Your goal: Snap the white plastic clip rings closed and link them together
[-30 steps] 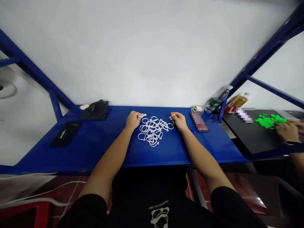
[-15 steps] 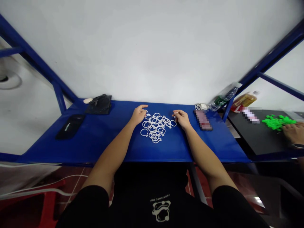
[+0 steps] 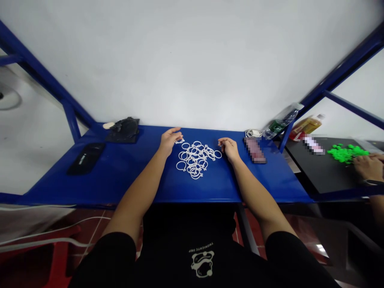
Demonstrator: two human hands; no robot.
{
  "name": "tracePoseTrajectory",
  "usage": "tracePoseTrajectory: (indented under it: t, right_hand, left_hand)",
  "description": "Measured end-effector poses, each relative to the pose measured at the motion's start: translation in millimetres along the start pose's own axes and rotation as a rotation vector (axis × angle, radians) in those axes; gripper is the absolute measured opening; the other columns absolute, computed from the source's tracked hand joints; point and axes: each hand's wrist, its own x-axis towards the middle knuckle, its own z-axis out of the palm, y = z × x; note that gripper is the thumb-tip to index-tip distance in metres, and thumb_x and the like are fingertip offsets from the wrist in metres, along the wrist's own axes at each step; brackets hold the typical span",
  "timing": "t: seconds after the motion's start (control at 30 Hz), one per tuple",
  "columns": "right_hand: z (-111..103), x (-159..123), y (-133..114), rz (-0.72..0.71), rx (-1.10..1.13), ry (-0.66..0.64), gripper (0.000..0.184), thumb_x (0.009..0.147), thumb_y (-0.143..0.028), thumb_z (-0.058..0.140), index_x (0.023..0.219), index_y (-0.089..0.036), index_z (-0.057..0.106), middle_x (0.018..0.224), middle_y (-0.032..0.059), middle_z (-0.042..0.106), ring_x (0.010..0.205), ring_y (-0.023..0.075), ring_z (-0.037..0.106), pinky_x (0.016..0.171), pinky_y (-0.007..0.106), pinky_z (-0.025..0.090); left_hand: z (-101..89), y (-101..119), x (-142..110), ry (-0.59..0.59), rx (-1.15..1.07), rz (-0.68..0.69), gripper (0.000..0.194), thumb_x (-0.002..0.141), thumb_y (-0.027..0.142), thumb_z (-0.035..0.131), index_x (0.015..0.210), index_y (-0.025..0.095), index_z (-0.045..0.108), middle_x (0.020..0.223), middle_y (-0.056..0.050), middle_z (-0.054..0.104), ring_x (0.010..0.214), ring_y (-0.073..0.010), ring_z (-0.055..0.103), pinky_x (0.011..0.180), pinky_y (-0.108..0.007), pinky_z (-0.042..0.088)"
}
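Note:
Several thin white rings (image 3: 193, 158), each with a small tab or clasp, lie in a loose overlapping pile on the blue table (image 3: 120, 176). My left hand (image 3: 169, 141) is at the pile's upper left, its fingers closed on a white ring (image 3: 179, 140) that shows past the fingertips. The index finger of that hand points outward. To the right of the pile, my right hand (image 3: 229, 149) has its fingers curled together; what they hold, if anything, is too small to tell. One ring (image 3: 217, 154) lies just left of its fingers.
A black phone-like case (image 3: 86, 159) and a dark crumpled bag (image 3: 124, 130) lie at left. On the right are a blurred-out phone (image 3: 255, 150), a coiled white cable (image 3: 253, 133) and a clear bottle (image 3: 282, 122). Beyond, another person's hand (image 3: 370, 166) touches green pieces (image 3: 346, 153).
My left hand has moved left, away from the pile, carrying a white ring. My right hand stays in nearly the same place, and the view has shifted slightly.

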Motion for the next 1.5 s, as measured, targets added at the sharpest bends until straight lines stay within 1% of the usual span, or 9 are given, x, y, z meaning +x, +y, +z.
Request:
tracePoseTrajectory:
  t: [0.23,0.37,0.53,0.7,0.83,1.07,1.3,1.4,1.5]
  right_hand:
    - [-8,5,5,-0.083,-0.090,0.072,0.019,0.072,-0.032,0.052,0.067,-0.021,0.067,0.058,-0.0004,0.058,0.046,0.0121,0.044,0.045,0.025,0.032]
    - [-10,0,6,-0.193,-0.229,0.047,0.016,0.081,-0.032,0.052,0.083,-0.023,0.066,0.069,-0.0002,0.067,0.052,0.0140,0.050,0.051,0.027,0.040]
    - [2,-20,-7,-0.357,-0.547,-0.167,0.040,0.091,-0.030,0.061,0.130,-0.023,0.062,0.107,0.0059,0.083,0.065,0.0171,0.066,0.066,0.031,0.053]
    - [13,-34,-21,-0.406,-0.886,-0.305,0.040,0.110,-0.040,0.050,0.144,-0.023,0.063,0.116,0.0089,0.084,0.092,0.0251,0.079,0.083,0.035,0.059]
    - [14,-37,-29,-0.457,-1.007,-0.303,0.045,0.113,-0.046,0.049,0.148,-0.024,0.065,0.123,0.0110,0.081,0.106,0.0274,0.077,0.087,0.034,0.058]
    - [22,-47,-33,-0.557,-0.879,-0.265,0.039,0.103,-0.052,0.067,0.133,-0.028,0.077,0.112,0.0099,0.076,0.095,0.0250,0.071,0.082,0.032,0.057]
    - [34,-51,-33,-0.601,-0.589,-0.337,0.031,0.103,-0.051,0.068,0.123,-0.029,0.079,0.117,0.0105,0.078,0.104,0.0266,0.071,0.088,0.038,0.059]
    - [30,-50,-34,-0.508,-0.414,-0.159,0.027,0.103,-0.050,0.067,0.111,-0.028,0.080,0.104,0.0084,0.079,0.090,0.0240,0.071,0.084,0.038,0.058]
    - [22,-40,-31,-0.342,-0.221,0.094,0.029,0.099,-0.051,0.072,0.112,-0.026,0.075,0.087,0.0030,0.075,0.062,0.0163,0.060,0.061,0.031,0.052]
  left_hand:
    - [-2.7,-1,-4,-0.185,-0.065,-0.045,0.075,0.068,0.026,0.096,0.137,0.019,0.068,0.122,-0.014,0.081,0.105,-0.0250,0.079,0.086,-0.035,0.064]
    - [-1.9,-6,-4,-0.198,-0.038,-0.010,0.077,0.067,0.022,0.095,0.138,0.021,0.066,0.138,-0.015,0.076,0.101,-0.0236,0.080,0.078,-0.032,0.064]
    - [4.0,-14,-6,-0.261,0.004,0.036,0.076,0.067,0.022,0.097,0.136,0.017,0.066,0.131,-0.017,0.078,0.099,-0.0254,0.081,0.082,-0.036,0.067]
    - [16.5,-13,-15,-0.317,0.044,0.012,0.076,0.067,0.026,0.099,0.134,0.015,0.067,0.111,-0.012,0.082,0.095,-0.0260,0.082,0.080,-0.037,0.067]
    - [30.7,-9,-28,-0.321,0.078,-0.023,0.066,0.069,0.031,0.099,0.126,0.013,0.070,0.099,-0.010,0.083,0.085,-0.0245,0.081,0.080,-0.039,0.067]
    - [46.9,-4,-45,-0.285,0.176,-0.016,0.047,0.079,0.037,0.096,0.113,0.015,0.072,0.089,-0.008,0.082,0.071,-0.0227,0.079,0.074,-0.036,0.063]
    - [55.7,-2,-60,-0.548,0.014,-0.139,0.049,0.088,0.047,0.089,0.122,0.017,0.069,0.107,-0.014,0.083,0.080,-0.0254,0.082,0.085,-0.043,0.065]
    - [52.6,1,-58,-0.565,0.014,-0.136,0.064,0.091,0.049,0.084,0.143,0.018,0.063,0.109,-0.015,0.082,0.080,-0.0256,0.082,0.085,-0.043,0.063]
    - [39.0,3,-45,-0.390,0.198,0.012,0.058,0.092,0.047,0.081,0.140,0.017,0.067,0.096,-0.009,0.080,0.067,-0.0193,0.074,0.077,-0.037,0.059]
